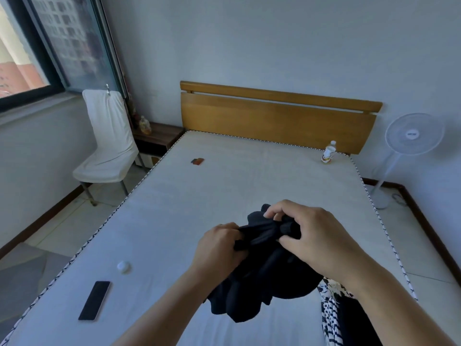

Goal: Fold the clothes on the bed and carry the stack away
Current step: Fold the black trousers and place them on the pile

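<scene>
Both of my forearms reached up from the near edge of the bed (224,176), and between them I held a dark garment (264,270) bunched in the air above the mattress, over its near right part. My left hand (219,245) had its fingers curled tight round a gathered fold at the garment's left side, and my right hand (316,236) pinched the bunched cloth at the top, thumb under and fingers over. The rest of the garment hung down loose below my hands; I could not tell whether its lowest folds touched the mattress. By the near right edge of the bed lay a black-and-white patterned cloth (329,318), partly hidden under my right forearm, with something dark beside it that I could not make out. Near the near left corner a black phone (94,300) lay flat, and just beyond it sat a small white round thing (124,267). Further up, toward the left edge, lay a small reddish-brown object (197,161), and a plastic bottle (328,152) stood upright at the far right corner by the wooden headboard (274,121). Off the bed, a white-covered chair (109,146) stood to the left and a white fan (411,136) to the right.
</scene>
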